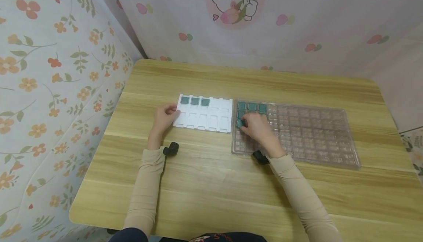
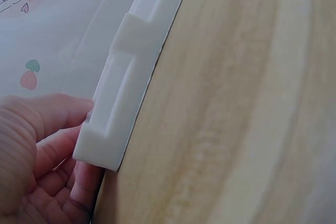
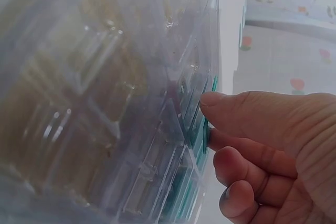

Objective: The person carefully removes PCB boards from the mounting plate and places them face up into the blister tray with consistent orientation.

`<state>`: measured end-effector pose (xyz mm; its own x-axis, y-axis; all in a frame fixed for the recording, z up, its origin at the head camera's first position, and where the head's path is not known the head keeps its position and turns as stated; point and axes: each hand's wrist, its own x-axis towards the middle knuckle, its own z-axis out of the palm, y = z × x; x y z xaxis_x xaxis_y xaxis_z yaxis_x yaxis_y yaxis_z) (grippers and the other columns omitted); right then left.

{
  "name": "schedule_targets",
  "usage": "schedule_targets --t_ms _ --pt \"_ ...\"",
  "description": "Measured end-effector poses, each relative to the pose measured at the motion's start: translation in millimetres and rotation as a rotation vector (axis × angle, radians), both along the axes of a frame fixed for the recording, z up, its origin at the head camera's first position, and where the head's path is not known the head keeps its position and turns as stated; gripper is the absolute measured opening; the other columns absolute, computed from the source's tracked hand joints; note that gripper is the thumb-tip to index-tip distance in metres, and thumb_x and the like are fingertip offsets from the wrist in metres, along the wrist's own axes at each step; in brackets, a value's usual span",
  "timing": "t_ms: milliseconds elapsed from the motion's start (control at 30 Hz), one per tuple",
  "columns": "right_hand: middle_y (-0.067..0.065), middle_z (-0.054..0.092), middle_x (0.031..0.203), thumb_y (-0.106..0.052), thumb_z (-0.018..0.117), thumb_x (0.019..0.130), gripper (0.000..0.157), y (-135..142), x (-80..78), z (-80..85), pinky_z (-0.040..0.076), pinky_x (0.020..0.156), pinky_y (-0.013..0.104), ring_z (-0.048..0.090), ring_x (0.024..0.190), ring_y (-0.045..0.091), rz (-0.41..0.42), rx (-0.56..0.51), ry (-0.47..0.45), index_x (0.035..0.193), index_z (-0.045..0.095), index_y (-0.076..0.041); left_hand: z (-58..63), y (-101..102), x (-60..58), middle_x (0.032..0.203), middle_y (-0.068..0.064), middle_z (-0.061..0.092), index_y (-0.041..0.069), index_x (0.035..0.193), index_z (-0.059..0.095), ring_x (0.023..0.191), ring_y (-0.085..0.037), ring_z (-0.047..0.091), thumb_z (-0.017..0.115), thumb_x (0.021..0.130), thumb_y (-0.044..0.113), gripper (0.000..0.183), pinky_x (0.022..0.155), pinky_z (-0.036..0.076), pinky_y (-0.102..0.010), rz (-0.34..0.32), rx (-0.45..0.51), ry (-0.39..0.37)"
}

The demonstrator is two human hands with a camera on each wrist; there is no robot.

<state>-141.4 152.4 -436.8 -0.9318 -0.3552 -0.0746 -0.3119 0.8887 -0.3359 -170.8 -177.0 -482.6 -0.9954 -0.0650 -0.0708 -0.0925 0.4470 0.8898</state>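
Observation:
My left hand [image 1: 164, 119] pinches the left edge of a white plastic tray [image 1: 202, 118], thumb against the rim and fingers at its side in the left wrist view. Three small green square circuit boards [image 1: 195, 101] lie in that tray's back row. Over the left part of a clear plastic compartment tray [image 1: 317, 135], my right hand [image 1: 259, 128] pinches a green circuit board [image 3: 205, 137] between thumb and index finger, at one of the compartments. More green circuit boards [image 1: 252, 107] sit in the clear tray's back left compartments. The hand partly hides the ones around it.
Both trays lie side by side on a wooden table [image 1: 205, 183]. Behind it hangs a pale printed curtain [image 1: 178, 18], and a floral curtain [image 1: 66, 98] stands at the left. A black wrist camera [image 1: 171, 149] sits at the left wrist, another [image 1: 260, 157] at the right.

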Motion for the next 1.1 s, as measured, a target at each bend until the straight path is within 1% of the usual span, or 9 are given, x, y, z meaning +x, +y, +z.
schedule_targets --t_ms 167,433,833,1100 --pt "0.002 0.059 0.066 -0.014 0.073 0.080 0.028 -0.2 -0.6 -0.8 0.045 0.057 0.034 0.051 0.063 0.018 0.000 0.015 0.014 0.103 0.068 0.002 -1.6 -0.2 -1.3 0.100 -0.021 0.062 -0.007 0.113 0.062 0.089 -0.027 0.055 0.064 0.086 0.008 0.030 0.074 0.043 -0.025 0.001 0.005 0.001" --pt "0.002 0.058 0.067 -0.014 0.073 0.080 0.030 -0.3 0.1 0.1 0.043 0.059 0.036 0.051 0.065 0.019 -0.007 0.005 0.004 0.104 0.067 0.002 -2.3 -0.6 -1.6 0.099 -0.021 0.062 -0.007 0.112 0.063 0.087 -0.026 0.056 0.064 0.086 0.006 0.029 0.071 0.042 -0.022 0.000 0.005 0.019" --pt "0.003 0.059 0.067 -0.015 0.075 0.079 0.029 -0.4 1.0 1.6 0.042 0.053 0.031 0.051 0.062 0.018 -0.002 0.003 0.015 0.102 0.068 0.002 -1.3 -0.7 -0.9 0.100 -0.022 0.063 -0.007 0.112 0.062 0.088 -0.028 0.056 0.064 0.086 0.008 0.031 0.072 0.043 -0.024 -0.003 -0.007 0.022" --pt "0.005 0.061 0.068 -0.013 0.075 0.078 0.027 0.0 0.1 0.8 0.042 0.052 0.030 0.052 0.059 0.017 0.004 -0.031 0.047 0.099 0.069 0.002 -1.8 -1.0 -1.2 0.100 -0.023 0.063 -0.008 0.111 0.063 0.088 -0.029 0.058 0.064 0.086 0.007 0.029 0.074 0.045 -0.027 -0.009 -0.018 0.041"
